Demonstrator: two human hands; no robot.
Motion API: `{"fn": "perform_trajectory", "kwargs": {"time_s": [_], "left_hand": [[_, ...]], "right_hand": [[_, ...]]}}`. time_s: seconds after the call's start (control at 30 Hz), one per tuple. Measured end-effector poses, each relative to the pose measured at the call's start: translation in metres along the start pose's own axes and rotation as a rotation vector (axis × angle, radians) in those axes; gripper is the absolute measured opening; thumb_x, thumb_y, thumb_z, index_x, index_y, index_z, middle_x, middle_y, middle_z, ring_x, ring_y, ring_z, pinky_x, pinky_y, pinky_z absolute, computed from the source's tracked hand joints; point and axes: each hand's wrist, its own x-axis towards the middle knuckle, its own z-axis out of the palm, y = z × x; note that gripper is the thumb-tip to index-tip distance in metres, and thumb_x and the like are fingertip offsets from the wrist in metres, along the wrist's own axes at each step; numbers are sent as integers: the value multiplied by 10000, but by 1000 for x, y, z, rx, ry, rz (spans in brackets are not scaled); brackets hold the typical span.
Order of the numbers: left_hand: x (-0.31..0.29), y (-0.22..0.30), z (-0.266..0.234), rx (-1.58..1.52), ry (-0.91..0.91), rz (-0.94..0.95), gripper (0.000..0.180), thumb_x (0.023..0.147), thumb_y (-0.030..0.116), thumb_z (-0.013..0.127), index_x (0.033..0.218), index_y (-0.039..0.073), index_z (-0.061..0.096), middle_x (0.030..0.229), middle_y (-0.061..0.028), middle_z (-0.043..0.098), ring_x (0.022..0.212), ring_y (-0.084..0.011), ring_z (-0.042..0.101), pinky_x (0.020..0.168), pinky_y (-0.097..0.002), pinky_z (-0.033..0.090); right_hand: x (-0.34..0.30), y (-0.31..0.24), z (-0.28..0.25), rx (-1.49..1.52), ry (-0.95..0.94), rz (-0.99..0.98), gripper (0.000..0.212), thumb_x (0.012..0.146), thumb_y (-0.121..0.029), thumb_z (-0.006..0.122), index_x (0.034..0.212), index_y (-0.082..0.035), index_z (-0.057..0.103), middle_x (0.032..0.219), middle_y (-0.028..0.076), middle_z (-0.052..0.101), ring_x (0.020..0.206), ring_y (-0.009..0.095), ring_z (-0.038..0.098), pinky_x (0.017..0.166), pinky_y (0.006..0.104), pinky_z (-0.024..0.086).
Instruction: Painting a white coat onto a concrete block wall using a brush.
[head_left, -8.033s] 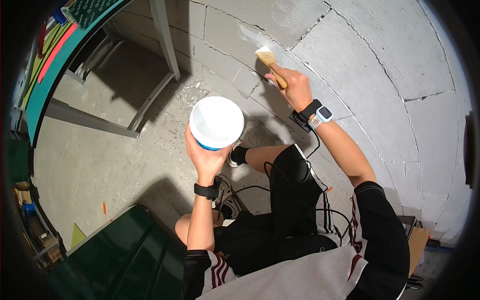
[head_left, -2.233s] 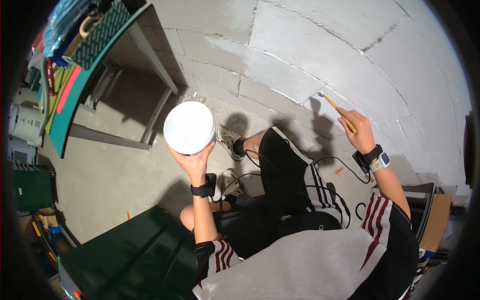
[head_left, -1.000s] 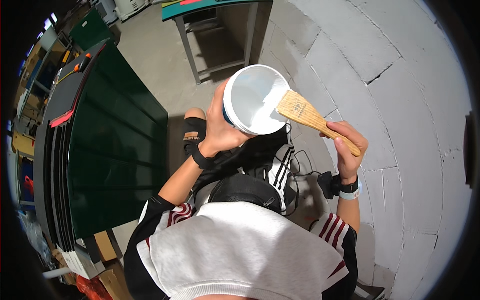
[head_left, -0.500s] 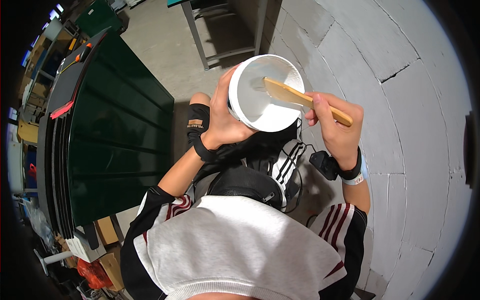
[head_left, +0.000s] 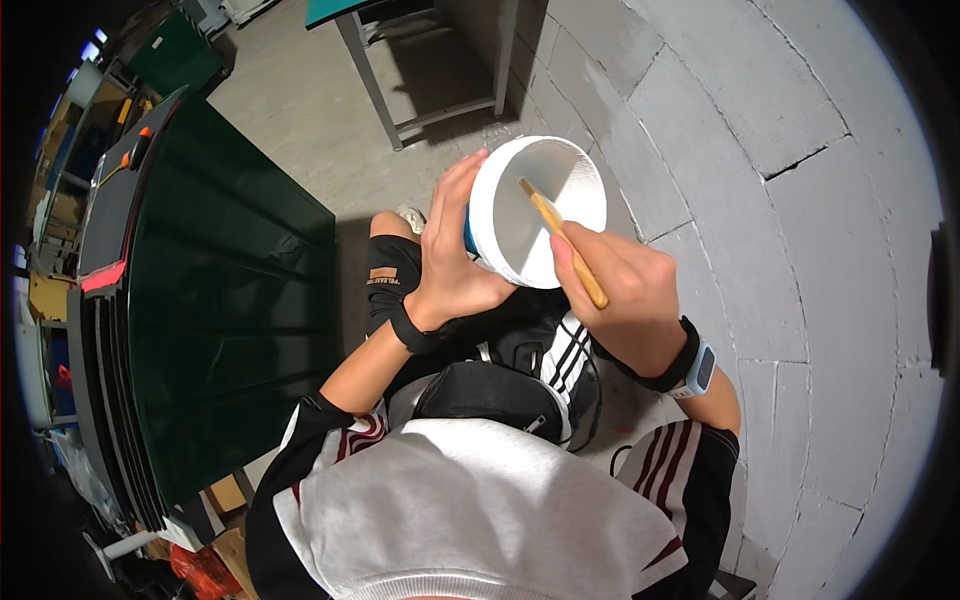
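A white plastic bucket point(head_left: 487, 225) is tilted so that its open mouth faces me, with some blue showing on its outer side. My left hand point(head_left: 450, 245) grips it from the left, thumb low and fingers along the outer wall. In my right hand point(head_left: 625, 295) is a flat wooden spatula-like tool point(head_left: 541, 205), pinched between thumb and fingers. Its far end reaches inside the bucket, close to the inner wall; I cannot tell whether it touches. The tool is turned nearly edge-on, and the bucket's inside looks whitish.
A dark green cabinet point(head_left: 230, 300) stands close on the left, with a screwdriver point(head_left: 138, 148) on its top. A grey block wall point(head_left: 760, 250) rises close on the right. Ahead stands a table with grey legs point(head_left: 370, 80). A black waist bag point(head_left: 485, 400) lies at my lap.
My right hand has moved left and lower, toward the bucket, and turned the wooden tool to a steeper, edge-on angle. The bucket sits slightly lower in view, still in my left hand.
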Motion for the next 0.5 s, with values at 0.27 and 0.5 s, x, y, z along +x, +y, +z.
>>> {"fn": "perform_trajectory", "kwargs": {"time_s": [0.27, 0.5], "left_hand": [[-1, -12, 3, -74, -32, -101, 1005, 593, 182, 947, 1447, -21, 457, 1465, -262, 518, 1357, -421, 529, 1106, -469, 451], [-9, -21, -1, -141, -15, -125, 1033, 580, 191, 955, 1456, -12, 448, 1469, -251, 519, 1352, -407, 540, 1113, -466, 448]], "right_hand": [[9, 8, 22, -102, -31, -80, 208, 860, -172, 796, 968, -26, 694, 650, 52, 542, 565, 212, 597, 553, 339, 485], [10, 14, 25, -79, -43, -101, 241, 834, -176, 815, 1005, -39, 716, 667, 32, 531, 606, 201, 584, 584, 336, 463]]}}
